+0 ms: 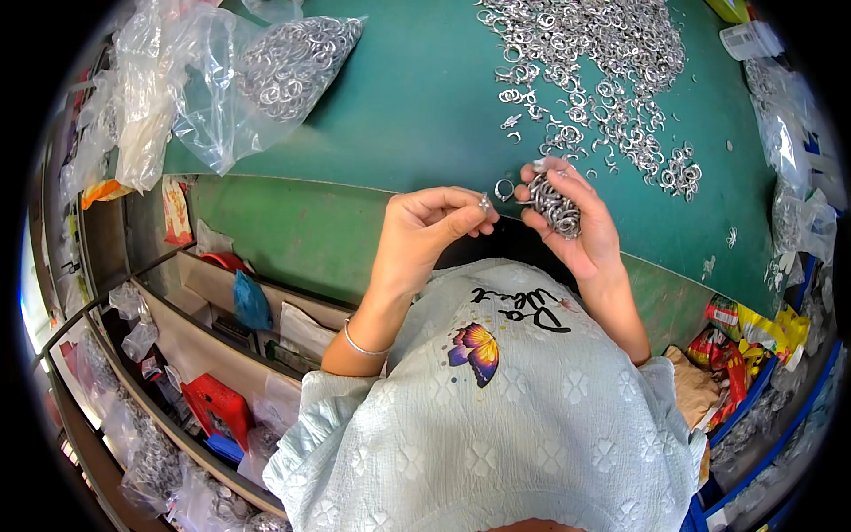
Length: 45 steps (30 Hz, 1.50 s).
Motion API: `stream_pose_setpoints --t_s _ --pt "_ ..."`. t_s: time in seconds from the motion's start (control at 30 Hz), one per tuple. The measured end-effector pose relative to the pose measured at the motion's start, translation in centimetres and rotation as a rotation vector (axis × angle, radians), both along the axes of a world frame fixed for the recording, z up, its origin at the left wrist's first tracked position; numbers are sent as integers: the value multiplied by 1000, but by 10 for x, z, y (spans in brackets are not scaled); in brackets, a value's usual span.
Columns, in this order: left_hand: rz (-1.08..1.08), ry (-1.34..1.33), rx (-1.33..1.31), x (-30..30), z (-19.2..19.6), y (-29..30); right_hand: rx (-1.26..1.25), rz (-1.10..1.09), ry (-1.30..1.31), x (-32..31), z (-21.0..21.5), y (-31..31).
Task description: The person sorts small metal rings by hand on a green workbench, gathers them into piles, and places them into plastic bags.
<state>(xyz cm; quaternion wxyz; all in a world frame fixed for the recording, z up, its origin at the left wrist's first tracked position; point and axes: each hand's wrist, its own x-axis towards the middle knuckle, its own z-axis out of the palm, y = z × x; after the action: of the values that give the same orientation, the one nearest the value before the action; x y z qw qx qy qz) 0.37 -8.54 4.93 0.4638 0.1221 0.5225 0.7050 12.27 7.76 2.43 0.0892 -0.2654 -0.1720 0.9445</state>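
Observation:
My left hand (424, 222) is closed in a pinch at the table's near edge, thumb against forefinger. A small silver metal piece (485, 203) shows at its fingertips; its exact shape is too small to make out. My right hand (592, 217) is curled around a handful of silver metal rings (555, 209), which bulge out between thumb and fingers. Between the two hands, close to the right fingertips, is a single silver ring (504, 189); whether it touches them I cannot tell. Beyond the right hand a large heap of similar rings (612, 53) spreads over the green table (417, 97).
A clear plastic bag of silver rings (288, 71) lies at the far left. More clear bags (802, 168) line the right edge. Below the table on the left is an open drawer (257, 301) with a blue bag (252, 301). Colourful packets (753, 332) sit at the right.

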Motion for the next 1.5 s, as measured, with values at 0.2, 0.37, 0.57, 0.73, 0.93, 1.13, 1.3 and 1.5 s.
stream_pose_setpoints --t_s 0.2,0.37,0.57,0.73,0.93,1.13,1.3,1.5 --pt "44 18 105 3 -4 -2 72 138 9 -2 6 -5" --pt "121 183 45 4 -11 1 151 195 -54 7 -6 8" --pt "20 1143 -188 8 -44 16 36 32 -74 13 -11 17" --pt "-255 1420 -163 -4 -54 20 75 4 -96 16 -11 19" --pt "-54 475 -14 -4 -31 26 73 -6 -99 15 -9 17" --pt "-60 135 106 2 13 21 35 22 -34 13 -1 11" --pt "-33 271 149 6 19 15 15 54 -6 11 8 6" --pt "-24 318 158 5 23 12 -43 73 31 10 12 4"
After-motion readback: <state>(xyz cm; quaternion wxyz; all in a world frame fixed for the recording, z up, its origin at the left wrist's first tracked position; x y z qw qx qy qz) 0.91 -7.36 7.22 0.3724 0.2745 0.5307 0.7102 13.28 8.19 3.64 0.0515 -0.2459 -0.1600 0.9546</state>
